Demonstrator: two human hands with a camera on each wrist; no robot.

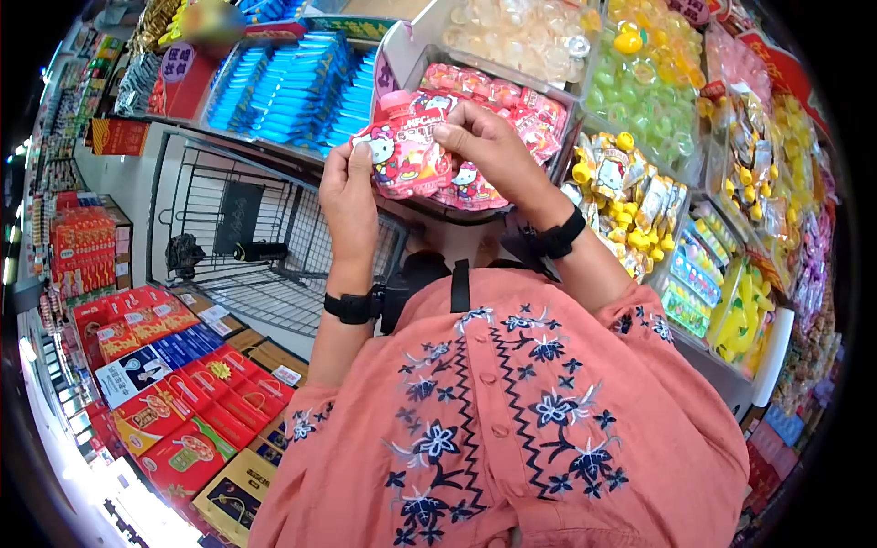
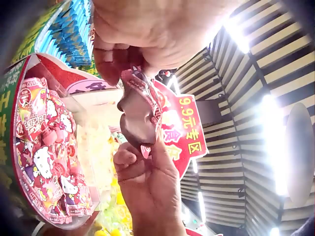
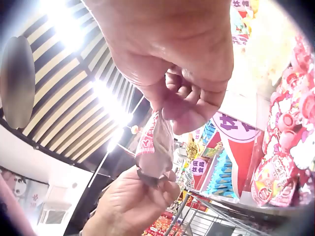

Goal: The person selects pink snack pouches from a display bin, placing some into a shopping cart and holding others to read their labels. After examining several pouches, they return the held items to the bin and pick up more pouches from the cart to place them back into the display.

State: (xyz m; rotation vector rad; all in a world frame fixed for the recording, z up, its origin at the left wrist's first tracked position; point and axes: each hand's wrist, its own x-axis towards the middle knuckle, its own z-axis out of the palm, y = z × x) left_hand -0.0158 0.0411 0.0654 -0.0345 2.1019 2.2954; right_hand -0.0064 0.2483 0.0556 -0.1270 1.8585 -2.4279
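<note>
A pink spouted pouch point(image 1: 406, 164) with a cartoon cat print and a pink cap point(image 1: 396, 100) is held between both hands in the head view. My left hand point(image 1: 350, 196) pinches its left edge between thumb and fingers. On the opposite edge, my right hand point(image 1: 493, 151) pinches it the same way. The left wrist view shows the pouch point(image 2: 140, 110) edge-on, stretched between the two hands, its silvery underside bent. Similar pink pouches point(image 1: 534, 114) fill the bin just behind and below it.
Blue packets point(image 1: 297, 87) fill a bin to the left. Beyond are clear and green jelly cups point(image 1: 635, 114), with yellow-capped pouches point(image 1: 630, 201) at right. A wire shopping cart point(image 1: 283, 283) stands at left, near red gift boxes point(image 1: 219, 384). A red price sign point(image 2: 182, 128) hangs above.
</note>
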